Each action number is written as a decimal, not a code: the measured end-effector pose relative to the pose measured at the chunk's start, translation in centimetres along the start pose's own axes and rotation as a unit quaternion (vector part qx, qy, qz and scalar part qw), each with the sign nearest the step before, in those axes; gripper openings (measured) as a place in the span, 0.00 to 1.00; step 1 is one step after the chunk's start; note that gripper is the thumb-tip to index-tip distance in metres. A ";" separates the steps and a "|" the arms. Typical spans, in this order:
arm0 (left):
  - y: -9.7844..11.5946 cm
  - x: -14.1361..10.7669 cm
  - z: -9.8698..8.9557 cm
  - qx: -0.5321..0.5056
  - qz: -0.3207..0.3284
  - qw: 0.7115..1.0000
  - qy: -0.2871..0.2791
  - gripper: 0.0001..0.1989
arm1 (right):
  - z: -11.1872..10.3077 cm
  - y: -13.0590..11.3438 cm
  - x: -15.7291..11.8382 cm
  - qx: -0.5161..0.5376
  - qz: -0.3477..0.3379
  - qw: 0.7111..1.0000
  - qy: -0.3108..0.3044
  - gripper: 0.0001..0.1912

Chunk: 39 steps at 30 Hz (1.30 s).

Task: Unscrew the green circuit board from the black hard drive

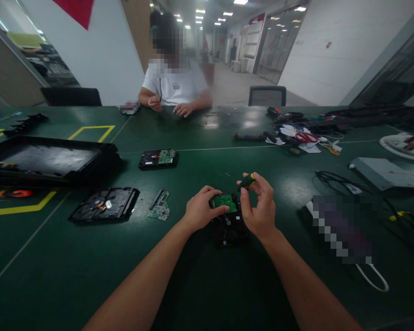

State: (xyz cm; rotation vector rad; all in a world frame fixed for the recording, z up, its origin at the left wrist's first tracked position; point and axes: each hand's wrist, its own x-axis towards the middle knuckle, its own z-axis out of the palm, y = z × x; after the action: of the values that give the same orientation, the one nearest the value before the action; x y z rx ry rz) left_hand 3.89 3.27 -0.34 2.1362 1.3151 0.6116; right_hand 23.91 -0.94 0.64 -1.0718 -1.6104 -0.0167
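A black hard drive (229,231) lies on the green table in front of me, its green circuit board (224,201) facing up at the far end. My left hand (202,209) grips the drive's far left side, thumb across the board and fingers along the far edge. In my right hand (260,204) is a screwdriver (247,180) with a dark and yellow handle, pinched between thumb and fingers above the drive's far right corner. Whether its tip touches a screw cannot be made out.
Left of my hands lie a loose circuit board (160,205), an opened hard drive (103,204), another drive (158,158) and a large black tray (48,158). At right are a blurred-out object (345,230), cables and a grey metal box (388,172). A person (175,82) sits opposite.
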 end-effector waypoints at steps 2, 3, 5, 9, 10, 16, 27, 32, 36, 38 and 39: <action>0.0 0.0 0.1 -0.002 0.001 1.000 0.002 0.27 | 0.0 0.0 0.0 -0.019 0.001 1.000 0.019 0.34; -0.1 0.0 0.1 -0.002 0.002 1.000 0.003 0.27 | 0.0 0.0 0.0 -0.027 -0.002 0.999 0.026 0.34; -0.1 0.0 0.1 -0.002 0.005 1.000 0.006 0.27 | -0.2 -0.2 0.2 -0.037 -0.011 0.999 0.029 0.34; -0.2 0.1 0.1 0.000 0.007 1.000 0.001 0.27 | -0.4 -0.3 0.2 -0.024 -0.013 1.000 0.001 0.32; -0.2 0.1 0.1 0.001 0.005 1.000 -0.001 0.27 | -0.3 -0.2 0.1 -0.016 -0.007 1.000 -0.004 0.32; -0.1 0.1 0.0 -0.003 0.002 1.000 0.001 0.26 | 0.0 0.0 -0.1 -0.011 -0.001 1.000 0.016 0.32; -0.1 0.0 0.1 -0.004 0.009 1.000 0.006 0.26 | -0.4 -0.8 0.3 -0.036 -0.023 0.999 -0.004 0.32; 0.0 0.0 0.0 -0.002 0.005 1.000 0.004 0.26 | -0.1 -0.4 -0.2 -0.012 -0.007 1.000 -0.008 0.32; 0.0 0.0 0.1 -0.001 0.005 1.000 0.005 0.27 | -0.3 -0.6 0.1 -0.043 -0.039 0.998 0.013 0.33; -0.1 0.0 0.1 -0.002 0.006 1.000 0.006 0.27 | -0.4 -0.7 0.3 -0.052 -0.049 0.997 0.012 0.34; -0.1 0.0 0.2 -0.003 0.007 1.000 0.006 0.27 | -0.4 -0.7 0.3 -0.054 -0.047 0.997 0.007 0.33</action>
State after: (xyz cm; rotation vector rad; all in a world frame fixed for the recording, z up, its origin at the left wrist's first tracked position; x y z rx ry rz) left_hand 3.94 3.31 -0.53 2.1431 1.3042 0.6353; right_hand 23.83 -1.33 1.39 -1.0748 -1.6610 -0.1767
